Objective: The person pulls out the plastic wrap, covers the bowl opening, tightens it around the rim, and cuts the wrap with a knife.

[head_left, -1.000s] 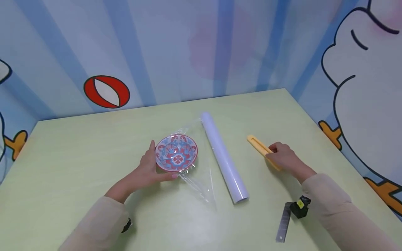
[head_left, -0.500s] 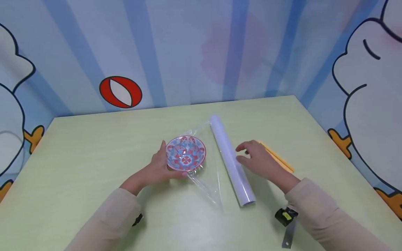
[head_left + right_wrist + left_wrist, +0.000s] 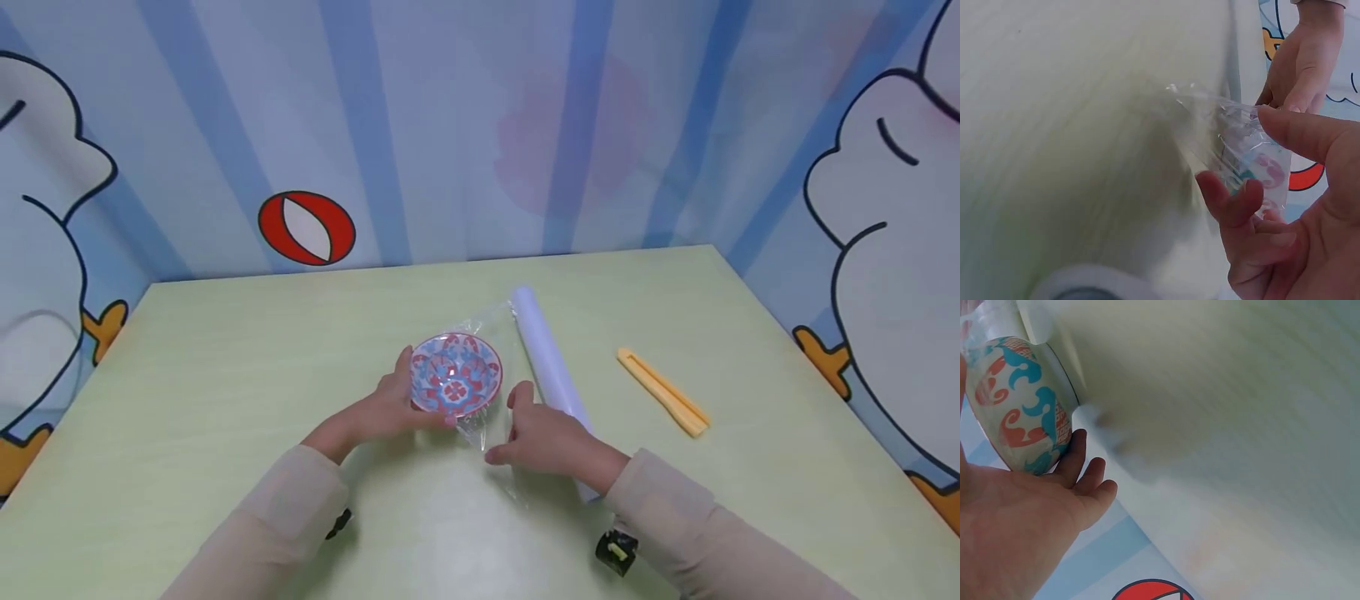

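Note:
My left hand [image 3: 386, 406] grips a small bowl [image 3: 456, 375] with a red and blue pattern, thumb on the near side and fingers along the left. In the left wrist view the bowl [image 3: 1025, 406] is tilted and its patterned outside shows. Clear plastic wrap [image 3: 474, 432] hangs around the bowl's underside and right side, reaching toward the wrap roll [image 3: 547, 354]. My right hand [image 3: 551, 437] is right beside the bowl, over the roll. In the right wrist view, the thumb and fingers of the right hand [image 3: 1285, 206] stand apart around the crumpled film [image 3: 1229, 134].
A slender yellow-orange plastic tool [image 3: 663, 392] with a lengthwise groove lies on the pale green table [image 3: 247, 367], right of the roll. A wall with cartoon figures [image 3: 457, 133] borders the table at the back and sides.
My right hand has let go of the yellow-orange tool and moved left across the roll to the film by the bowl. My left hand still holds the bowl. The head view has shifted.

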### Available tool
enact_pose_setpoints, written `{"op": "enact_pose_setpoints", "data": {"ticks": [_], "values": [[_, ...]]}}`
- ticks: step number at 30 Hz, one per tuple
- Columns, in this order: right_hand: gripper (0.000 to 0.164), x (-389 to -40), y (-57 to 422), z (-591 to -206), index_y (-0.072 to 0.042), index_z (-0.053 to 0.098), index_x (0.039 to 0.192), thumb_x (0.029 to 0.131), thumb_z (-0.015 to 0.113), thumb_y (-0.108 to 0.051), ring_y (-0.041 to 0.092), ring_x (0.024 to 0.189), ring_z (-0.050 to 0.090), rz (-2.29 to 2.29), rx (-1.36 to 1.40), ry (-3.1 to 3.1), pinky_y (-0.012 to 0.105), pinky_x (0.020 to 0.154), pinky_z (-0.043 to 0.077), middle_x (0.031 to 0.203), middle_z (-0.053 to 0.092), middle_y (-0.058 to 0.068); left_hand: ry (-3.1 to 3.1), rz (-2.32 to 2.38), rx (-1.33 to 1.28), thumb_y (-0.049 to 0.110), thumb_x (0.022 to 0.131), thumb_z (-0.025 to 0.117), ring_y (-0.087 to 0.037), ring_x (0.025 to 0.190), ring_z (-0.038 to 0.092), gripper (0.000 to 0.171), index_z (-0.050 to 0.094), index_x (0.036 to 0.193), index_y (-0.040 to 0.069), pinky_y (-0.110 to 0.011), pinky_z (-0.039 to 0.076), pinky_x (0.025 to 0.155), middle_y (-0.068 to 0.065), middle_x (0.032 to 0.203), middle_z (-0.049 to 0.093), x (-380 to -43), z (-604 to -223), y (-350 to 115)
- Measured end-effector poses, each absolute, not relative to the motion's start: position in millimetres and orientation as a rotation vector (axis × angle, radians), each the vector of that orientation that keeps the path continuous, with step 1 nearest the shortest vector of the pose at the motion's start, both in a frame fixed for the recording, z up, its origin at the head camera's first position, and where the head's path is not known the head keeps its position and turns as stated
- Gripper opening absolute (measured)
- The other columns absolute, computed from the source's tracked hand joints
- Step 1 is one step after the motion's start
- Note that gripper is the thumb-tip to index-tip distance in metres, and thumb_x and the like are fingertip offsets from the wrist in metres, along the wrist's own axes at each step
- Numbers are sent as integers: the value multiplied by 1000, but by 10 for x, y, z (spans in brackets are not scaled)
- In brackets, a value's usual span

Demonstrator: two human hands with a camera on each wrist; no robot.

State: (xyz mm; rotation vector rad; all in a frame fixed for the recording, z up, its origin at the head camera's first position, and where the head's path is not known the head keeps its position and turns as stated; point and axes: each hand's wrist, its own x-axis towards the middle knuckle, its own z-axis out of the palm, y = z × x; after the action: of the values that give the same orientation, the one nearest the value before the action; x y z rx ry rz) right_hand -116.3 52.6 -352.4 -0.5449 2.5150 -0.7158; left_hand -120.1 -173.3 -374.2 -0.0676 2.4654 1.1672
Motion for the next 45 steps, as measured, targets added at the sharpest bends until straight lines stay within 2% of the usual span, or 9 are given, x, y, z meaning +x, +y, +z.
{"op": "enact_pose_setpoints", "data": {"ticks": [3, 6, 14, 17, 24, 26, 30, 34, 45], "values": [[63, -1176, 497, -3577, -4, 32, 117, 75, 74, -25, 12, 57, 48, -774, -546, 2480, 25, 52, 38, 68, 57, 0, 2461, 1156, -72, 47, 69, 76, -34, 138, 17, 123, -14, 146, 12, -56, 27, 107, -15, 151, 13, -1202, -3742, -1718], [56, -1187, 467, -3632, -3, 32, 114, 77, 71, -16, 13, 55, 45, -786, -586, 2496, 25, 49, 36, 67, 55, 2, 2455, 1153, -81, 47, 69, 76, -33, 137, 18, 123, -13, 146, 12, -56, 27, 108, -15, 150, 14, -1188, -3743, -1716], [6, -1381, 427, -3591, -7, 56, 83, 82, 61, -2, 13, 57, 49, -717, -572, 2478, 23, 51, 43, 69, 56, 3, 2447, 1160, -65, 49, 67, 76, -32, 134, 22, 121, -9, 146, 14, -55, 31, 105, -13, 147, 19, -1179, -3735, -1730], [8, -1469, 411, -3555, -7, 60, 76, 83, 59, -3, 14, 51, 50, -699, -543, 2457, 24, 48, 45, 65, 55, 4, 2448, 1152, -67, 48, 68, 76, -31, 133, 23, 120, -8, 146, 15, -54, 32, 105, -12, 146, 21, -1182, -3724, -1740], [11, -1699, 411, -3542, -8, 59, 75, 84, 63, -12, 11, 48, 46, -715, -424, 2440, 20, 45, 42, 57, 49, 0, 2446, 1116, -65, 52, 66, 76, -30, 132, 24, 119, -6, 145, 17, -53, 36, 102, -11, 144, 23, -1219, -3687, -1739], [11, -1754, 403, -3551, -6, 59, 76, 85, 63, -11, 11, 50, 50, -787, -389, 2375, 21, 47, 46, 58, 53, 2, 2447, 1109, -65, 52, 65, 76, -30, 132, 25, 119, -5, 145, 18, -52, 37, 102, -10, 143, 24, -1227, -3682, -1741], [4, -1831, 385, -3563, 0, 62, 82, 83, 62, -4, 13, 61, 62, -950, -327, 2267, 26, 59, 54, 72, 67, 9, 2456, 1101, -62, 51, 66, 77, -29, 131, 27, 117, -2, 145, 17, -51, 38, 101, -10, 142, 26, -1232, -3654, -1742], [7, -1867, 377, -3569, 4, 63, 87, 82, 60, 0, 16, 68, 66, -1070, -277, 2212, 29, 67, 56, 83, 70, 16, 2474, 1091, -39, 49, 67, 76, -29, 129, 29, 114, 0, 145, 15, -51, 39, 101, -11, 140, 28, -1237, -3621, -1736], [24, -1840, 371, -3572, 13, 60, 93, 81, 42, 3, 15, 63, 61, -1350, -156, 2034, 28, 67, 56, 72, 62, 9, 2459, 1029, -57, 50, 66, 76, -31, 129, 29, 117, -1, 146, 13, -52, 38, 100, -13, 142, 27, -1252, -3611, -1736]]}}
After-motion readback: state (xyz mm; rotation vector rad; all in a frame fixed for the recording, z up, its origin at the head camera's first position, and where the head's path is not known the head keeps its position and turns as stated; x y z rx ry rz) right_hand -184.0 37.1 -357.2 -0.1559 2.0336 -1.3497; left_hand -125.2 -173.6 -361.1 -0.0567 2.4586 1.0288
